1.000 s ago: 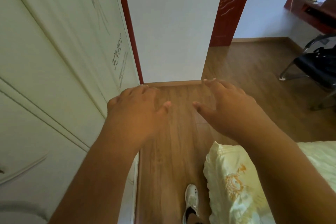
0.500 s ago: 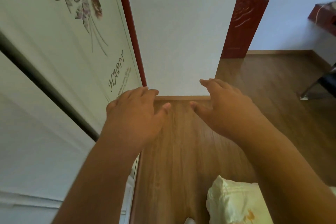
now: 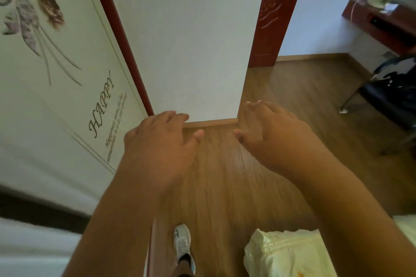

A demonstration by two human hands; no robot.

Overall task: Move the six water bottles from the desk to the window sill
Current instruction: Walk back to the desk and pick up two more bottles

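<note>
Both my hands are stretched out in front of me over a wooden floor, palms down. My left hand (image 3: 158, 141) holds nothing, fingers loosely spread. My right hand (image 3: 272, 132) is also empty with its fingers apart. No water bottle and no window sill are in view. A dark red desk (image 3: 380, 27) shows at the top right edge with some pale, blurred things on it.
A white wardrobe door (image 3: 56, 87) with a flower print runs along my left. A white wall (image 3: 186, 40) stands ahead, with a red door frame (image 3: 270, 20) beside it. A black chair (image 3: 391, 96) stands right; bedding (image 3: 288, 254) lies bottom right. My shoe (image 3: 182, 243) is below.
The view has swung and shifted forward along the wardrobe; the desk and chair have come back into view at the right. My foot shows again. Both hands stay empty and held out.
</note>
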